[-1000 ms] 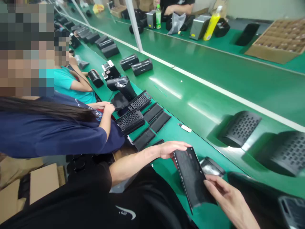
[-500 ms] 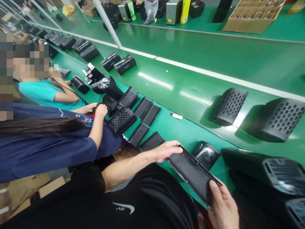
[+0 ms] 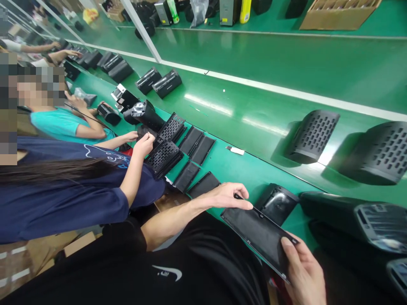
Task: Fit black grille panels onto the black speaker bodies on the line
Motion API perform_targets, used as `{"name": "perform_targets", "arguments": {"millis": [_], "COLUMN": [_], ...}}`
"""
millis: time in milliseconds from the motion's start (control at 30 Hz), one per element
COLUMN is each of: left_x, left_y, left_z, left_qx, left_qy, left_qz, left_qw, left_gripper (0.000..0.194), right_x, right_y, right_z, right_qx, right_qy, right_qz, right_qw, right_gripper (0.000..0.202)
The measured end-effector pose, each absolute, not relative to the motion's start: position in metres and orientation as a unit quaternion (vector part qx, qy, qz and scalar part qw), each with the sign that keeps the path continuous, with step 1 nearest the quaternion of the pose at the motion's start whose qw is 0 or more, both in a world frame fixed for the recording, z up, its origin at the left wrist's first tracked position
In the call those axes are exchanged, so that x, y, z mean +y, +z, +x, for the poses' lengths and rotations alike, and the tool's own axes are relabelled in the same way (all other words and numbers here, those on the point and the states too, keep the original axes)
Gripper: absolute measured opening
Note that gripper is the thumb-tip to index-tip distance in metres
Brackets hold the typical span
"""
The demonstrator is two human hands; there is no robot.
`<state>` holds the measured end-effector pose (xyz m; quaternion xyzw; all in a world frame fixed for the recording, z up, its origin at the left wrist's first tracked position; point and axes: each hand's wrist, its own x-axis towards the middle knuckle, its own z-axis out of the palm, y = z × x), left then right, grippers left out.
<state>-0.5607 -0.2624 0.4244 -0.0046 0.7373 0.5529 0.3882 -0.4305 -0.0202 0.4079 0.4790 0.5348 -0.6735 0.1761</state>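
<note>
A flat black rectangular plastic panel (image 3: 259, 235) with small clips along its edges slants in front of my body. My right hand (image 3: 303, 269) grips its lower right end, thumb on the inner face. At the upper left end is my left hand (image 3: 229, 197), its thumb lying along the long edge and the panel's corner showing between thumb and curled fingers. Just beyond the panel, a black rounded housing (image 3: 276, 204) rests on the green bench. Similar flat black panels (image 3: 204, 185) lie to the left of my left hand.
A co-worker in a navy shirt (image 3: 79, 190) sits to the left, near stacked perforated black covers (image 3: 163, 159). A white-handled cutter (image 3: 235, 150) lies by the bench edge. Perforated black housings (image 3: 314, 135) stand on the green conveyor (image 3: 222, 127). Large dark housings (image 3: 343, 216) crowd the right.
My left hand has slid a little along the panel's upper edge, its thumb now further right and its fingers raised. My right hand keeps its hold, slightly further right.
</note>
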Motion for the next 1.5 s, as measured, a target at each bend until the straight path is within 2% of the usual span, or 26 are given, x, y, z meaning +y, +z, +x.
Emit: {"name": "perform_targets", "arguments": {"millis": [100,200,433,567,767,933,1100,1333,1500], "left_x": [-0.258,-0.249,-0.243,-0.248,-0.264,-0.271,-0.270,-0.278,-0.286], "left_y": [0.434,0.439,0.435,0.436,0.421,0.400,0.402,0.406,0.398], "left_z": [-0.569,-0.573,-0.569,-0.570,-0.571,-0.560,-0.550,-0.549,-0.543], "left_qx": [0.795,0.832,0.847,0.820,0.695,0.633,0.607,0.553,0.523], "left_qy": [0.463,0.385,0.338,0.394,0.572,0.669,0.716,0.734,0.747], "left_qz": [0.063,0.116,0.153,0.128,0.031,0.021,-0.004,-0.061,-0.045], "left_qw": [0.387,0.383,0.381,0.396,0.435,0.388,0.343,0.389,0.408], "left_gripper": [0.044,0.030,0.023,0.022,0.029,0.027,0.039,0.061,0.057], "right_x": [-0.017,-0.015,-0.017,-0.018,-0.022,-0.018,-0.013,-0.013,-0.020], "right_y": [0.406,0.404,0.402,0.401,0.401,0.391,0.393,0.394,0.400], "right_z": [-0.428,-0.428,-0.432,-0.431,-0.433,-0.426,-0.420,-0.416,-0.422], "right_qx": [0.543,0.547,0.552,0.546,0.513,0.546,0.632,0.627,0.616], "right_qy": [-0.675,-0.675,-0.675,-0.683,-0.698,-0.690,-0.652,-0.656,-0.667], "right_qz": [0.461,0.456,0.448,0.438,0.457,0.442,0.393,0.403,0.411], "right_qw": [0.192,0.196,0.199,0.205,0.201,0.176,0.144,0.119,0.084], "right_gripper": [0.069,0.068,0.065,0.063,0.065,0.060,0.059,0.056,0.055]}}
